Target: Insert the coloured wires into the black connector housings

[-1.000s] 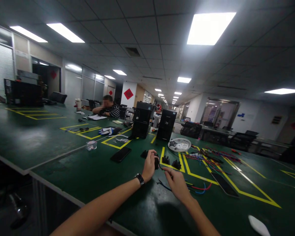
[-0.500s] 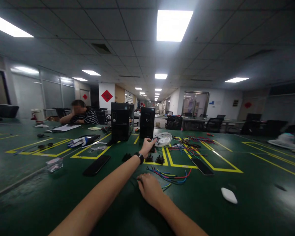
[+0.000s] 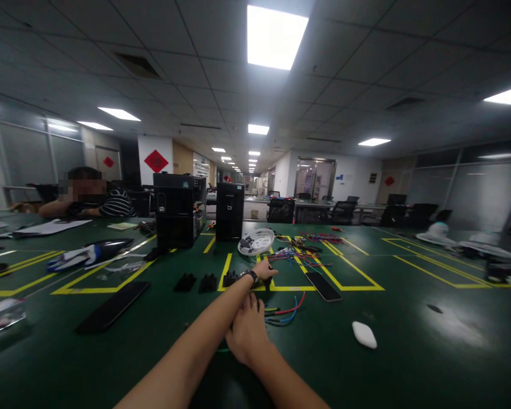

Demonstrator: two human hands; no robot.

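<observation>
My left hand [image 3: 264, 271], with a dark watch on its wrist, reaches forward over the yellow-taped area. Its fingers are closed around a small black plastic part [image 3: 268, 284], mostly hidden under the hand. More black plastic parts [image 3: 207, 283] stand in a row to the left of it. My right hand [image 3: 247, 329] lies low on the table, partly behind my left forearm. Its fingers are apart and bent downward, at the left end of a bundle of red, blue and yellow-green wires [image 3: 287, 312]. The fingertips' contact with the wires is hidden.
Two black computer towers [image 3: 230, 211] stand ahead, beside a white basket [image 3: 262, 243]. Loose coloured cables [image 3: 300, 255] lie right of it. Phones [image 3: 113, 307] [image 3: 323, 286], a white rounded object [image 3: 364, 334] and a glove [image 3: 87, 254] rest on the green table [image 3: 409, 352]. A person [image 3: 87, 196] sits far left.
The view has turned right. My left hand has moved away from my right hand with the black part, forward and rightward past the row. My right hand has gone down to the wires.
</observation>
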